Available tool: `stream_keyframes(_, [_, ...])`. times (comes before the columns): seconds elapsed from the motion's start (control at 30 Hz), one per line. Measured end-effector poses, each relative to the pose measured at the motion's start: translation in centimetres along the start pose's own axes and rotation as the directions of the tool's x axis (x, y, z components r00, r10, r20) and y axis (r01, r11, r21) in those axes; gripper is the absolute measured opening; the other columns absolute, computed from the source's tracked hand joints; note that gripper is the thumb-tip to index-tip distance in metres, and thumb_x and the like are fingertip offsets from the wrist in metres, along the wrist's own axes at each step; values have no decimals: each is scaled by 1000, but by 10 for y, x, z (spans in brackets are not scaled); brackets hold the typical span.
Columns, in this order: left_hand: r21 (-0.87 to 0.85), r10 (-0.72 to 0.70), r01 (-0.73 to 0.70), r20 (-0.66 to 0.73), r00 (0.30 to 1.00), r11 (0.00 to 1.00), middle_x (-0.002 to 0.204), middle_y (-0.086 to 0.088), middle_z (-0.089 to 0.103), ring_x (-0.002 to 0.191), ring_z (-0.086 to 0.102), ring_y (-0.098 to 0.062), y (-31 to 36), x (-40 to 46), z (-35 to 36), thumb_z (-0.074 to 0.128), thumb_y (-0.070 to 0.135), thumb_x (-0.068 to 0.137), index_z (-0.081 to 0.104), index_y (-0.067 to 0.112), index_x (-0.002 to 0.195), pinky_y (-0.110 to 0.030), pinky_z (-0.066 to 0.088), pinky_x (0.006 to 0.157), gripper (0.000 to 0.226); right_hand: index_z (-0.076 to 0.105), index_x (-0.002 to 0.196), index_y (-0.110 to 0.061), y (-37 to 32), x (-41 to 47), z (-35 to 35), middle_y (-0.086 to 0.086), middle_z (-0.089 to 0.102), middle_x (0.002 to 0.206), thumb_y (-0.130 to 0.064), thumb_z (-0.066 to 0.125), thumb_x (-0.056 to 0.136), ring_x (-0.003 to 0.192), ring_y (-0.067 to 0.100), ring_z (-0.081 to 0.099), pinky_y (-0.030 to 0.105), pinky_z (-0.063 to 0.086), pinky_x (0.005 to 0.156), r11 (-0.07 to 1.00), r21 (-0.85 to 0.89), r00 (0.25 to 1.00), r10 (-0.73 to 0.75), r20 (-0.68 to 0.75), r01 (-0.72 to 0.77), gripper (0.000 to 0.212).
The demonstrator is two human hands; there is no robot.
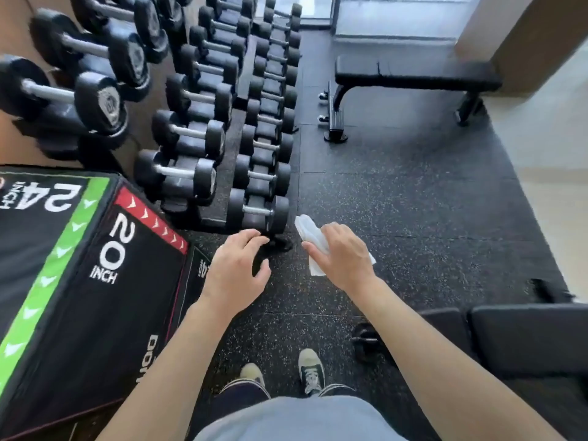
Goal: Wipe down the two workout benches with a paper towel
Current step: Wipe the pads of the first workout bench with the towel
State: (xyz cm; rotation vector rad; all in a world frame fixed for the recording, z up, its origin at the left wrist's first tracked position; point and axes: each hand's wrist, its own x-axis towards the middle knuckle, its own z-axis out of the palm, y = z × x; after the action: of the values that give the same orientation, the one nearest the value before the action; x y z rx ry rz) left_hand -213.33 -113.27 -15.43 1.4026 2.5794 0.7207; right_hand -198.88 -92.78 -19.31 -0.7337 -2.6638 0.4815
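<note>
near bench cut by right edge

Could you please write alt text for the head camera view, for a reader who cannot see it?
A standing person's right hand holds a white paper towel above a speckled gym floor, the left hand empty beside it. A black flat bench stands ahead, a dumbbell rack on the left, and a second bench's pad at lower right.

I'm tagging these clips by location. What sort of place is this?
Most likely a gym's free-weights area. A long rack of dumbbells runs along the left, a flat workout bench stands on speckled rubber flooring, and a plyo box marked 20 and 24 inch sits nearby.
</note>
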Motion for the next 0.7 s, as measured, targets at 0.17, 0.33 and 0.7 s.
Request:
stream_keyframes(0.17, [-22, 164, -163, 79, 983, 986, 137, -6, 62, 125, 58, -28, 39, 22, 23, 73, 19, 91, 68, 10, 131, -46, 49, 108, 42, 58, 87, -12, 39, -44, -30, 1, 58, 79, -53, 63, 98, 71, 21, 51, 33, 40, 59, 988, -9, 983, 154, -99, -156, 43])
stream_keyframes(0.33, [-79, 319, -311, 136, 938, 947, 137, -3, 60, 123, 57, -27, 72, 32, 52, 72, 22, 92, 66, 13, 132, -45, 48, 108, 41, 54, 86, -14, 63, -104, -58, -6, 47, 80, -59, 53, 99, 73, 16, 42, 31, 33, 62, 945, -34, 932, 313, -180, -324, 47])
stream_keyframes(0.7, [-218, 536, -491, 286, 794, 843, 144, -2, 57, 132, 52, -27, 186, 5, 102, 67, 29, 97, 63, 18, 138, -48, 47, 110, 42, 55, 88, -17, 91, -244, -122, -2, 55, 82, -62, 51, 97, 78, 22, 52, 32, 33, 63, 785, -141, 776, 537, -331, -604, 46])
